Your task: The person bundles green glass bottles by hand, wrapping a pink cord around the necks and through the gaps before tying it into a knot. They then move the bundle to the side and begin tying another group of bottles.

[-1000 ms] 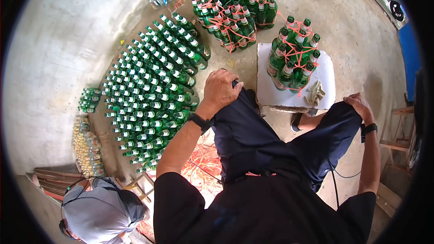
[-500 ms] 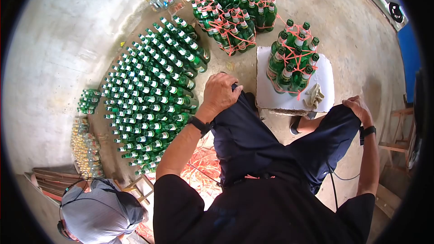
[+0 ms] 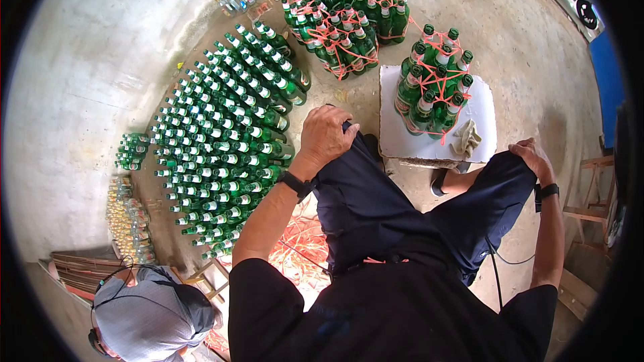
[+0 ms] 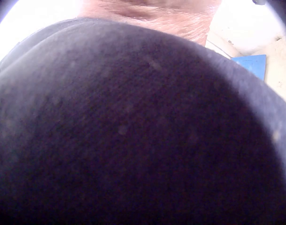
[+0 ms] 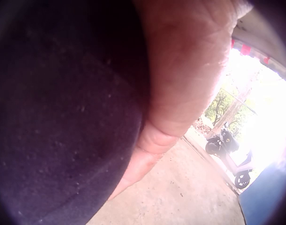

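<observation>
My left hand (image 3: 327, 135) rests on my left knee in the head view, its fingers lying over the dark trousers (image 3: 362, 188). On the other knee lies my right hand (image 3: 531, 156), and the right wrist view shows its side against the dark cloth. Neither hand holds anything. Between and beyond the knees, a bundle of green glass bottles (image 3: 422, 108) stands upright on a white-topped block (image 3: 439, 148). Pink plastic twine (image 3: 439, 75) runs round and across the bottle necks. A crumpled pale glove (image 3: 467, 138) lies on the block, close to the bundle.
Rows of loose green bottles (image 3: 228, 141) fill the floor at the left. More tied bundles (image 3: 342, 40) stand beyond the block. Pink twine (image 3: 302, 241) is heaped beside my left leg. Another person (image 3: 151, 308) bends at the lower left. A wooden stool (image 3: 590, 191) stands at the right.
Both hands stay on the knees. The whole head view shifts slightly down and back up; the bottles and the glove keep their places.
</observation>
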